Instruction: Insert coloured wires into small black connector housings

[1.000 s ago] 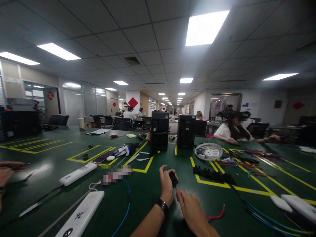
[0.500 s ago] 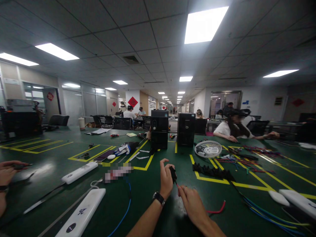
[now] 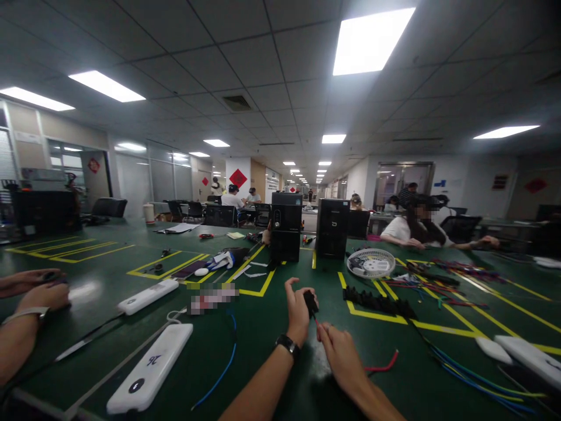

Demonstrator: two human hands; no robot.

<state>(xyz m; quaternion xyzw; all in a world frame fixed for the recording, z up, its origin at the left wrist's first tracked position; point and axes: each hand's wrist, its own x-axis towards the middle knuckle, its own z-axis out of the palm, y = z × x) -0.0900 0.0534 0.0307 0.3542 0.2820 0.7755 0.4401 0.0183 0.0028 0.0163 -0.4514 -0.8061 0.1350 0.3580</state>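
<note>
My left hand (image 3: 298, 318), with a watch on its wrist, is closed on a small black part (image 3: 311, 302); its exact kind is too blurred to tell. Just below it, my right hand (image 3: 344, 354) pinches a thin red wire (image 3: 317, 321) that runs up to the black part. Whether the wire's tip sits inside the part is hidden. A thicker-looking red wire end (image 3: 385, 363) sticks out from behind my right hand over the green tabletop. Right of my hands lies a strip of similar black parts (image 3: 379, 303).
Two black computer-like cases (image 3: 333, 229) stand ahead. A white round basket (image 3: 370, 264) and several coloured wires lie right. White power-bank-like devices (image 3: 151, 368) and a blue wire (image 3: 225, 374) lie left. A co-worker's hands (image 3: 48, 295) are at far left; another person sits across.
The view has shifted slightly, so the scene sits a little further right. My hands keep hold of the black part and red wire. The co-worker's hands at left have come further into view.
</note>
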